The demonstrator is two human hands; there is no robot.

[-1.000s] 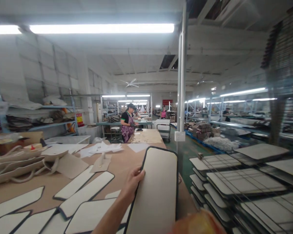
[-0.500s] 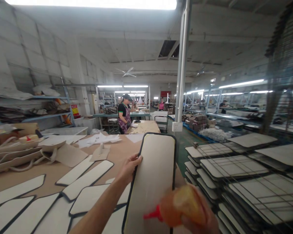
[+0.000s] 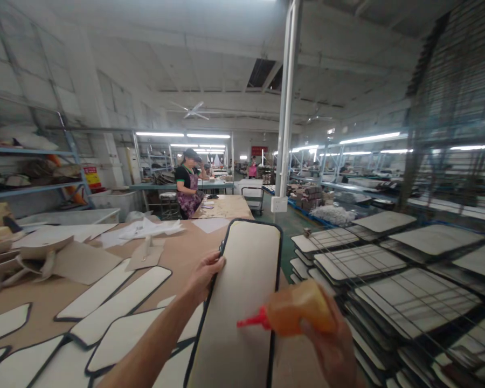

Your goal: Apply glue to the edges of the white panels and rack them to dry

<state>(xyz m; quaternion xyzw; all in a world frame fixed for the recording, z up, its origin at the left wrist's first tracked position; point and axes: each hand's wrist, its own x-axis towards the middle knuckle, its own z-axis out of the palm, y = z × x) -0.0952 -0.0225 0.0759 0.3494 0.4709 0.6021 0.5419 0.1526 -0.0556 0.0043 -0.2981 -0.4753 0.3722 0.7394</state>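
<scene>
My left hand [image 3: 204,274] grips the left edge of a long cream panel [image 3: 238,302] with a dark border, holding it tilted up in front of me. My right hand [image 3: 333,350] is wrapped round an orange squeeze bottle [image 3: 299,312] whose red nozzle [image 3: 250,322] points left over the panel's face. The nozzle tip hovers near the panel's middle; I cannot tell whether it touches.
Several similar bordered panels [image 3: 117,304] lie on the brown worktable [image 3: 178,253]. Beige bags [image 3: 8,253] are piled at far left. Wire racks [image 3: 392,269] stacked with panels stand at right. A white post [image 3: 285,108] rises ahead. A person in an apron [image 3: 188,183] works at a far table.
The orange bottle in my right hand has risen from the lower edge to over the panel. The view has dropped and shifted slightly; my left hand keeps its grip.
</scene>
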